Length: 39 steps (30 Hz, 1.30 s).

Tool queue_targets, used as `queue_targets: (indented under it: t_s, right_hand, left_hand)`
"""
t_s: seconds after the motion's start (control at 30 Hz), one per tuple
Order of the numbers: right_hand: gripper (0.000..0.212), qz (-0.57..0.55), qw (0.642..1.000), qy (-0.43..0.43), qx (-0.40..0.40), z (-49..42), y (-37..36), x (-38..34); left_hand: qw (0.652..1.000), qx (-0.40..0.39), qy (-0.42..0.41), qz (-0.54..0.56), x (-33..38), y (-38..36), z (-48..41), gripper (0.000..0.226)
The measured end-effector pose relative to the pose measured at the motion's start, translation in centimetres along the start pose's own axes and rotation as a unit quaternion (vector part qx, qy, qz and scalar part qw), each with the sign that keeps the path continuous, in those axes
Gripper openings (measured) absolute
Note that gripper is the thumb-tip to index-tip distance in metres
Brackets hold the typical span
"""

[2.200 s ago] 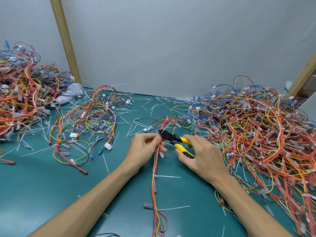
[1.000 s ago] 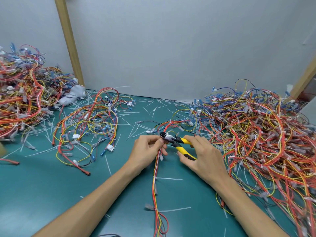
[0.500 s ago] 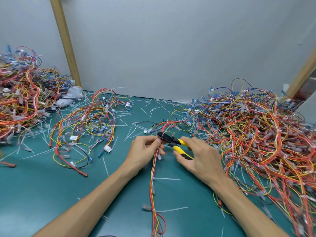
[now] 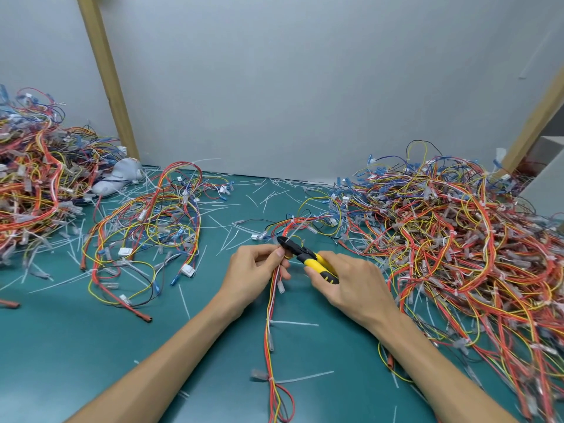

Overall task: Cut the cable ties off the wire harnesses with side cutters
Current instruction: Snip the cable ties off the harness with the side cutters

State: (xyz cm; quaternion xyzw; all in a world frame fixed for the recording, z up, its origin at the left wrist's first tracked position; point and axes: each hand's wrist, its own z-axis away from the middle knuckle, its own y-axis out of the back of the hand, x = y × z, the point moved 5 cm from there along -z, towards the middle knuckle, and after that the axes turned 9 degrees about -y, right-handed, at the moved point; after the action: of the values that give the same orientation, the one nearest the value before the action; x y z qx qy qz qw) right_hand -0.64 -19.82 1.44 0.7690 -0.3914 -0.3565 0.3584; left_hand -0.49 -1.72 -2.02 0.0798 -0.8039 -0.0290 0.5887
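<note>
Centre of the teal work mat (image 4: 76, 346), between two heaps: one slim harness of red, yellow and white insulated wires (image 4: 271, 319), pinched near its upper end by the left hand (image 4: 258, 270), fingers curled round the bundle. The right hand (image 4: 354, 282) is wrapped round the yellow-and-black handles of the steel side cutters (image 4: 306, 257), whose black nose sits against the bundle just above the left thumb. Whether the blades enclose a tie cannot be told.

Risks, as judged: with the blades this close to thin insulation, a tip that slips under more than the tie could nick a wire. The left fingertips lie just beside the cutting edge. A snipped offcut may spring away.

Two translucent white nylon cable ties (image 4: 293, 323) sit lower on the same harness, tails sticking out sideways.

Materials: glossy, flexible wire; stiff, flat ties; clear sleeved terminals; a matte mat littered with pale tie offcuts (image 4: 227, 239). A large tangled heap of harnesses (image 4: 457, 239) lies at right, another heap (image 4: 30, 178) at far left, and a looser looped tangle (image 4: 146, 227) between.
</note>
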Motion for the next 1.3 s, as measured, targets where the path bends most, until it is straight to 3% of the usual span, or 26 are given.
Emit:
queue_targets:
  t_s: [0.23, 0.77, 0.87, 0.97, 1.13, 1.3]
  right_hand:
    - [0.037, 0.003, 0.999, -0.012, -0.051, -0.3, -0.3, 0.2]
    - [0.038, 0.004, 0.998, -0.022, -0.058, -0.3, -0.2, 0.2]
    - [0.032, -0.051, 0.996, -0.055, -0.058, -0.4, -0.3, 0.7]
    - [0.03, -0.155, 0.981, -0.107, -0.035, -0.4, -0.3, 1.8]
    - [0.045, -0.282, 0.943, -0.177, 0.003, -0.6, -0.5, 3.3]
    - [0.037, -0.392, 0.882, -0.263, -0.01, -0.8, -1.1, 4.6]
  left_hand:
    - [1.0, -0.001, 0.001, 0.0, 0.3, 0.0, 0.1, 0.027]
    - [1.0, 0.004, 0.012, 0.022, 0.3, -0.1, 0.0, 0.025]
    - [0.999, 0.007, 0.008, 0.041, 0.7, -0.2, 0.2, 0.022]
    - [0.999, -0.041, -0.008, 0.025, 1.3, -0.7, 0.3, 0.024]
    - [0.993, -0.114, -0.03, -0.027, 1.8, -1.2, 0.5, 0.032]
    - [0.991, -0.075, -0.049, -0.098, 1.6, -0.9, 0.6, 0.027]
